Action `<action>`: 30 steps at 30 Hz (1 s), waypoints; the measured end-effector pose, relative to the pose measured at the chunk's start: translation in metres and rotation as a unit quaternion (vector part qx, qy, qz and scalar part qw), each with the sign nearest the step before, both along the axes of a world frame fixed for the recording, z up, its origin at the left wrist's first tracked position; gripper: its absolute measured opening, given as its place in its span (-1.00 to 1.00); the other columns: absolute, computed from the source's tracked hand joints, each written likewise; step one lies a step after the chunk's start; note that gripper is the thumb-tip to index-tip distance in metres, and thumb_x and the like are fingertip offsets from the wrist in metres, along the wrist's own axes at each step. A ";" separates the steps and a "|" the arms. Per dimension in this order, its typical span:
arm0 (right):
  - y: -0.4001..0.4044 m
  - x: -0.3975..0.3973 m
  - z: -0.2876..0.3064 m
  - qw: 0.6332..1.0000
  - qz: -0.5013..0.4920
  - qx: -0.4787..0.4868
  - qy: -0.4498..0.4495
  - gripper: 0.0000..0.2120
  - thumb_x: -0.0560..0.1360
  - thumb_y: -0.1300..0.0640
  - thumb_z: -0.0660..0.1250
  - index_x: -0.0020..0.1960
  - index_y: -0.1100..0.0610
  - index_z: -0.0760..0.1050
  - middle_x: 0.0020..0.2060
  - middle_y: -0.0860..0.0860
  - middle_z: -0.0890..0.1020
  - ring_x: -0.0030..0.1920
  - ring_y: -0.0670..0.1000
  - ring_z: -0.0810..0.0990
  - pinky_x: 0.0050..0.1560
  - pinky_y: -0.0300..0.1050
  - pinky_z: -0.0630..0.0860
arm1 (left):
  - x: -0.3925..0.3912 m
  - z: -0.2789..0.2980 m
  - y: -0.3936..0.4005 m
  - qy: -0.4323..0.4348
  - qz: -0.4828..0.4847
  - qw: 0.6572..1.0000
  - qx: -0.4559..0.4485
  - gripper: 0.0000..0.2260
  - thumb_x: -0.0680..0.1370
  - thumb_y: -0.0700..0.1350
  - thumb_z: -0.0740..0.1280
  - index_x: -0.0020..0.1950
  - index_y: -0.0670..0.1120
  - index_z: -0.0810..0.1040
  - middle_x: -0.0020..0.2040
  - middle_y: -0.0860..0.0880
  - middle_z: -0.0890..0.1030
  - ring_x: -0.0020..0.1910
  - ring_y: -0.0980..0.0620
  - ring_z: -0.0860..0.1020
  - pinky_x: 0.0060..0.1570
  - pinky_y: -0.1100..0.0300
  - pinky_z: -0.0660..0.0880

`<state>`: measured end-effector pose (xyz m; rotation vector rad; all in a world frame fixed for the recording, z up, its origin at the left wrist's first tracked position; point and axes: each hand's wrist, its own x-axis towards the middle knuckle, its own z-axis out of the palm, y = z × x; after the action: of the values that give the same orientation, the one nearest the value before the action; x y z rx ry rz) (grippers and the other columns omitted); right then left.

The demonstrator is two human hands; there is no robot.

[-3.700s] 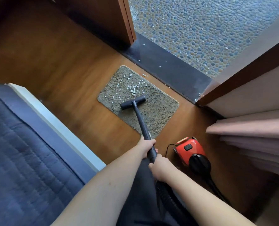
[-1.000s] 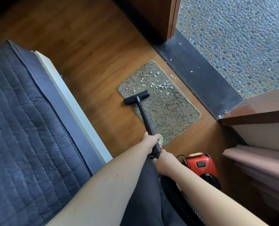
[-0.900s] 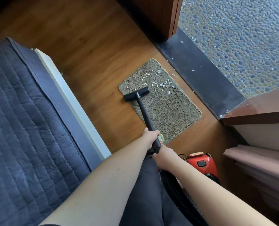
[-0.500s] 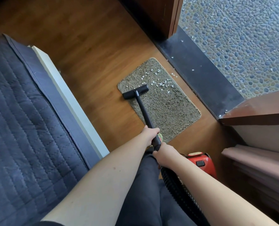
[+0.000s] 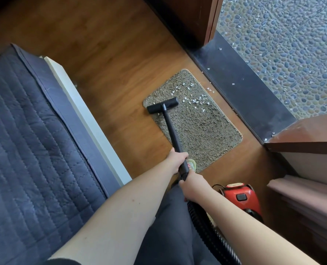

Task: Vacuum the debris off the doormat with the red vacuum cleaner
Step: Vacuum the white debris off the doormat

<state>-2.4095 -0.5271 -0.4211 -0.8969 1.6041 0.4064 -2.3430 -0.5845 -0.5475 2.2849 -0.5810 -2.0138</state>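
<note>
Single head-worn wide-angle view, no second camera to overlap. Looks forward and steeply down from standing height. Both forearms enter from the bottom edge. Brown wooden floor point(image 5: 109, 54) fills the centre, shaggy grey-brown doormat point(image 5: 202, 127) sits mid-frame, quilted navy bed point(image 5: 24, 150) at left, pebbled outdoor paving point(image 5: 292, 54) top right.

- The doormat point(image 5: 202, 127) under my nozzle looks like coarse, shaggy fibre, matt olive-brown.
- The wand point(image 5: 171, 129) my fingers point(image 5: 179, 155) curl round is smooth black plastic with a dull sheen.
- The hose point(image 5: 206, 228) is ribbed black plastic.
- The vacuum cleaner point(image 5: 243, 197) has a glossy red plastic shell.
- The floor point(image 5: 111, 54) is smooth brown wood, softly shiny.
- The bedcover point(image 5: 24, 150) is quilted navy cloth, matt.
- The threshold point(image 5: 241, 88) is dark and matt.
</note>
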 end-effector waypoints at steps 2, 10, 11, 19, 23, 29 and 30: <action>-0.022 0.004 -0.005 1.000 -0.025 0.003 0.009 -0.52 0.61 0.10 0.17 0.45 0.26 0.15 0.27 0.21 0.50 0.23 0.18 0.56 0.24 0.02 0.49 | 0.004 -0.003 -0.021 -0.003 -0.021 1.000 -0.007 -0.44 0.52 -0.26 0.30 0.49 -0.10 0.20 0.05 -0.27 0.54 -0.38 -0.08 0.55 -0.37 0.12 0.59; -0.036 0.012 -0.013 0.998 -0.059 0.008 0.010 -0.61 0.59 0.12 0.21 0.35 0.25 0.27 0.25 0.22 0.51 0.22 0.22 0.55 0.24 0.04 0.50 | 0.010 -0.008 -0.041 0.010 -0.026 0.999 0.035 -0.37 0.55 -0.29 0.25 0.55 -0.04 0.07 0.03 -0.26 0.50 -0.41 -0.06 0.53 -0.42 0.14 0.57; -0.032 0.011 -0.012 0.998 -0.064 0.004 0.008 -0.65 0.59 0.12 0.21 0.32 0.23 0.27 0.24 0.22 0.52 0.20 0.22 0.57 0.22 0.05 0.51 | 0.010 -0.008 -0.038 0.008 -0.025 0.999 0.034 -0.34 0.55 -0.28 0.25 0.57 -0.01 0.04 0.05 -0.26 0.51 -0.41 -0.06 0.54 -0.41 0.13 0.57; -0.010 -0.005 0.000 0.995 -0.080 -0.033 -0.047 -0.68 0.59 0.15 0.18 0.30 0.23 0.42 -0.29 0.01 0.52 -0.27 0.01 0.62 -0.37 -0.22 0.49 | 0.002 -0.004 -0.019 -0.003 -0.029 0.999 0.046 -0.19 0.47 -0.20 0.32 0.60 0.07 -0.06 0.20 -0.26 0.54 -0.08 -0.17 0.64 0.00 -0.15 0.63; 0.009 -0.002 0.006 0.998 -0.052 -0.010 -0.027 -0.61 0.57 0.10 0.21 0.33 0.27 0.33 -0.01 0.15 0.63 0.01 0.19 0.66 0.02 -0.02 0.60 | 0.003 -0.007 0.004 -0.010 -0.026 0.999 0.045 -0.13 0.37 -0.16 0.35 0.59 0.07 -0.02 0.22 -0.25 0.53 0.02 -0.19 0.64 0.00 -0.15 0.63; 0.042 0.015 0.004 0.997 -0.072 0.035 -0.023 -0.64 0.56 0.07 0.19 0.28 0.24 0.31 0.11 0.22 0.62 0.08 0.20 0.64 0.14 0.03 0.57 | 0.016 -0.021 0.042 -0.034 -0.046 0.998 0.036 -0.04 0.22 -0.09 0.35 0.59 0.07 0.01 0.22 -0.23 0.54 0.07 -0.19 0.64 0.03 -0.12 0.63; 0.049 0.017 0.004 0.996 -0.070 0.041 -0.020 -0.63 0.56 0.07 0.19 0.29 0.24 0.30 0.12 0.21 0.62 0.09 0.19 0.64 0.14 0.04 0.57 | 0.019 -0.027 0.050 -0.034 -0.049 0.998 0.032 -0.05 0.21 -0.08 0.35 0.57 0.04 0.06 0.24 -0.23 0.53 0.08 -0.19 0.64 0.03 -0.12 0.63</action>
<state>-2.3930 -0.4779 -0.4168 -0.7208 1.5913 0.3508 -2.3235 -0.5346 -0.5745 2.4168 -0.6553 -2.0319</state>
